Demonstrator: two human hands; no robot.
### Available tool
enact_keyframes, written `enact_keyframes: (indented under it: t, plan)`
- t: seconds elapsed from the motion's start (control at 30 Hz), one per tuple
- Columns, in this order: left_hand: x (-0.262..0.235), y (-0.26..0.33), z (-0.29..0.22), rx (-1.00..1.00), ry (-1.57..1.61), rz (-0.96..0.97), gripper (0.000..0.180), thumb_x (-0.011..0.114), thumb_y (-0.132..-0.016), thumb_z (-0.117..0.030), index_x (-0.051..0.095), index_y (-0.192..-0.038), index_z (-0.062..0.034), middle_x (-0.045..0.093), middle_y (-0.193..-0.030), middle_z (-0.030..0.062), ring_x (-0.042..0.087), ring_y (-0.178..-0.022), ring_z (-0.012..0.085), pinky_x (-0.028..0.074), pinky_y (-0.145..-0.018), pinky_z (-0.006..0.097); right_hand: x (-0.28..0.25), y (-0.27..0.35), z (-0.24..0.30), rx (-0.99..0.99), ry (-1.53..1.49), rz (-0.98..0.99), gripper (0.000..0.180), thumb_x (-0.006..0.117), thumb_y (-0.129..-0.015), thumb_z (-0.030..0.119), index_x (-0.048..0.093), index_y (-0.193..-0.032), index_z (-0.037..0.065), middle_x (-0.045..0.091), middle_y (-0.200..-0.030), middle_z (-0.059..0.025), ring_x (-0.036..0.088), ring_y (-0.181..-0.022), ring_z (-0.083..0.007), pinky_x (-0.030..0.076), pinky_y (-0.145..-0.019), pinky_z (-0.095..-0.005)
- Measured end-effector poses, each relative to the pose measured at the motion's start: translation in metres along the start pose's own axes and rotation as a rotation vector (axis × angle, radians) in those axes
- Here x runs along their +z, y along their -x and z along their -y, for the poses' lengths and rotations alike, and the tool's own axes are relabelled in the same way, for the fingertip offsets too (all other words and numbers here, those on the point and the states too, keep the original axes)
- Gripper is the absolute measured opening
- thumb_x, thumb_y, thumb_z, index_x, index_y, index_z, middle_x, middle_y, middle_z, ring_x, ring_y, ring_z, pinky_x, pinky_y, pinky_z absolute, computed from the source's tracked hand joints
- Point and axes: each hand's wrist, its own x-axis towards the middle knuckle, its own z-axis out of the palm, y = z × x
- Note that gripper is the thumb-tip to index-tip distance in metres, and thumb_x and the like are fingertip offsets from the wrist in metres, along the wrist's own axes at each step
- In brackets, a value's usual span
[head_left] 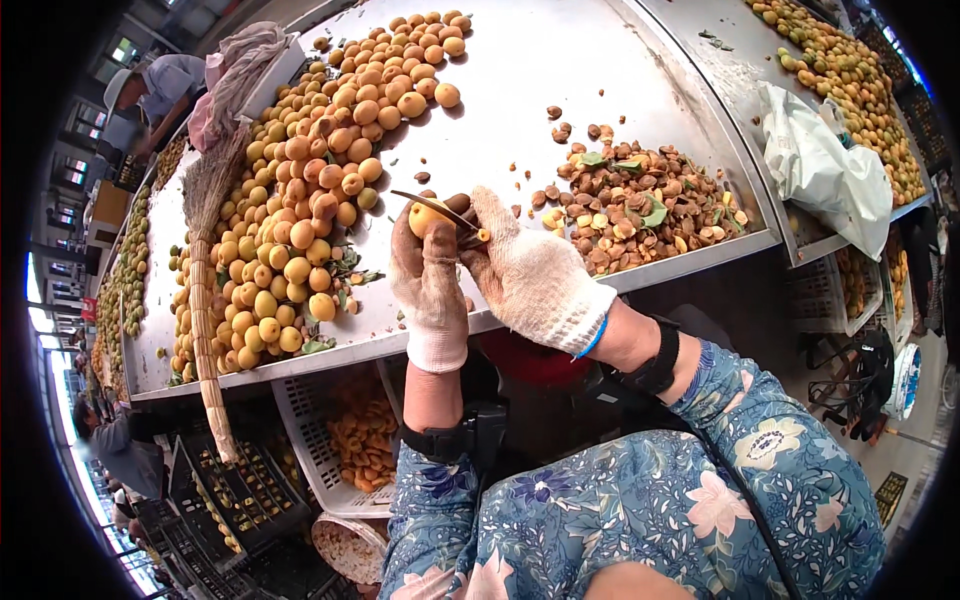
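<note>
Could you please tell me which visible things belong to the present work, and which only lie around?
Probably in the work:
left hand, gloved, holding a fruit
right hand, gloved, holding a thin knife
fruit pile
heap of brown pits
orange fruit pieces in a white crate

Apparently just lying about:
straw broom
white plastic bag
pinkish cloth

A straw broom [201, 290] lies at left, a crumpled white bag [830, 170] at right, a white-hatted person [174, 85] beyond the broom

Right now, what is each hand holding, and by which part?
The left hand holds a fruit around its lower side. The right hand holds a knife near its handle end; that grip is partly hidden.
</note>
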Motion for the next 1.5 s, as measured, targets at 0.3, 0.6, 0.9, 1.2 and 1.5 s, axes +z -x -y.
enact_keyframes:
  t: [0.3,0.6,0.9,1.2,1.5]
  plan:
    - [-0.011,-0.002,-0.004,0.193,-0.488,0.021,0.042,0.056,-0.098,-0.026,0.046,-0.127,0.0038,0.063,-0.106,0.0105,0.060,-0.095,0.0157,0.049,-0.085,0.028,-0.001,-0.004,0.001,0.035,0.029,0.107,0.035,0.057,-0.090,0.013,0.046,-0.120,0.000,0.064,-0.087,-0.0241,0.064,-0.080,-0.0423,0.052,-0.063,-0.0464]
    - [-0.019,-0.003,0.000,-0.110,0.082,-0.123,0.044,0.047,-0.100,-0.040,0.055,-0.110,0.0015,0.066,-0.098,0.0141,0.065,-0.088,0.0185,0.053,-0.078,0.030,0.011,0.002,0.006,-0.030,0.096,0.130,0.064,0.057,-0.089,0.019,0.030,-0.140,-0.007,0.065,-0.091,-0.0226,0.066,-0.075,-0.0376,0.053,-0.064,-0.0419]
    - [-0.027,-0.010,0.015,-0.266,0.269,-0.135,0.050,0.042,-0.100,-0.044,0.053,-0.116,0.0019,0.059,-0.100,0.0107,0.058,-0.094,0.0164,0.050,-0.080,0.029,0.019,0.001,0.007,-0.082,0.106,0.056,0.057,0.052,-0.091,0.022,0.033,-0.136,-0.006,0.064,-0.070,-0.0211,0.064,-0.061,-0.0384,0.050,-0.053,-0.0465]
    - [-0.038,-0.006,0.017,-0.257,0.259,-0.193,0.038,0.048,-0.100,-0.038,0.052,-0.106,0.0002,0.054,-0.095,0.0089,0.056,-0.083,0.0161,0.048,-0.075,0.026,0.021,-0.002,0.006,-0.053,0.117,0.130,0.054,0.051,-0.091,0.021,0.035,-0.133,-0.009,0.064,-0.072,-0.0214,0.064,-0.063,-0.0379,0.050,-0.055,-0.0461]
    - [-0.020,-0.003,0.004,-0.167,-0.062,-0.052,0.038,0.046,-0.101,-0.029,0.052,-0.119,0.0031,0.057,-0.100,0.0067,0.054,-0.089,0.0105,0.045,-0.078,0.023,0.018,-0.008,-0.006,-0.014,0.059,0.108,0.049,0.052,-0.091,0.022,0.040,-0.132,-0.004,0.065,-0.077,-0.0220,0.064,-0.068,-0.0390,0.051,-0.059,-0.0468]
